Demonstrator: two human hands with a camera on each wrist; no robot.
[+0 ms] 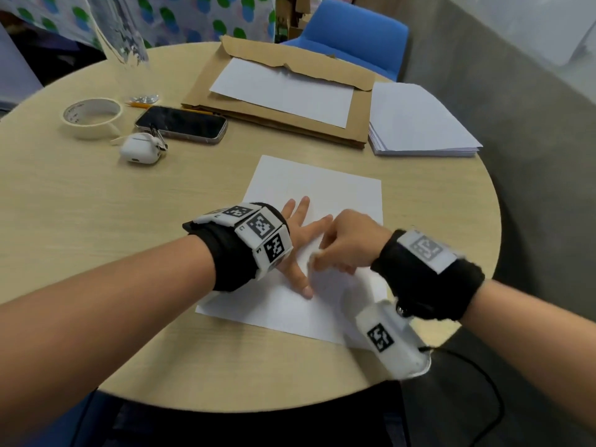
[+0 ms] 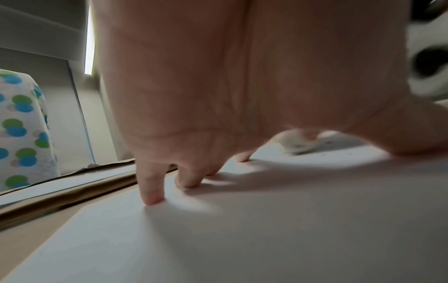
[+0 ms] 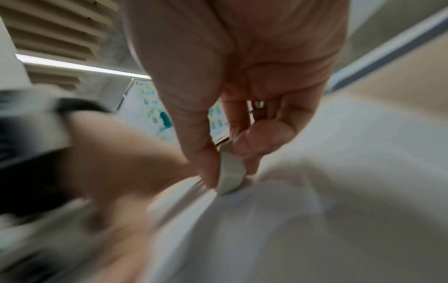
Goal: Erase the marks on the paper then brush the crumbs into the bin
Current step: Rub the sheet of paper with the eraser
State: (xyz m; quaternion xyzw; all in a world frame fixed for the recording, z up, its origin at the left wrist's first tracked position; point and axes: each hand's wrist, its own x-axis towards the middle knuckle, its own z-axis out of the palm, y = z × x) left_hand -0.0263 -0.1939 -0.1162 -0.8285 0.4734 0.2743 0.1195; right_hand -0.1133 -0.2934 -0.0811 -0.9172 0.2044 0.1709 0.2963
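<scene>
A white sheet of paper [image 1: 316, 188] lies on the round wooden table [image 1: 96, 221] in front of me. My left hand [image 1: 300, 233] lies flat on it with fingers spread, the fingertips [image 2: 151, 199] pressing the paper [image 2: 266, 229] down. My right hand [image 1: 348, 243] pinches a white eraser [image 1: 317, 254] between thumb and fingers, just right of the left thumb. In the right wrist view the eraser [image 3: 230, 176] touches the paper [image 3: 339, 191] and the picture is blurred. Small dark crumbs [image 2: 328, 142] lie on the sheet near the eraser. No bin is in view.
At the back lie a brown envelope [image 1: 258, 121] with a white sheet on it and a paper stack [image 1: 416, 124]. To the left sit a phone [image 1: 180, 124], a white earbud case [image 1: 140, 150], a tape roll [image 1: 92, 117] and a pencil [image 1: 142, 105]. A blue chair [image 1: 351, 33] stands behind.
</scene>
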